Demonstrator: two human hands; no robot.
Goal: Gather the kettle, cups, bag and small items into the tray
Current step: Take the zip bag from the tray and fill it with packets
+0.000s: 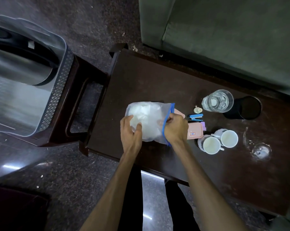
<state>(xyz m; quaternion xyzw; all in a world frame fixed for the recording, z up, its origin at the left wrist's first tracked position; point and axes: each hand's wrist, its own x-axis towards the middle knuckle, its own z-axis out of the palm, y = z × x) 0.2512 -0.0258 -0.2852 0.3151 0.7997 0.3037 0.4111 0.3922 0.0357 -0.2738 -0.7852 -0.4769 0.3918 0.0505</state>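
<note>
I have the bag (149, 120) in both hands over the dark table (141, 77). My left hand (130, 130) curls round its closed end, fingers pressed into the white filling; my right hand (175, 128) pinches the blue zip edge. The bag's long axis runs left to right between the two grips. The tray (57, 90) sits on the stool well to my left, the kettle (19, 67) already inside it, so I judge the carry goes leftward, left hand leading. The cups (217, 141), the stapler (195, 117) and the pink box (196, 132) wait just right of my right hand
</note>
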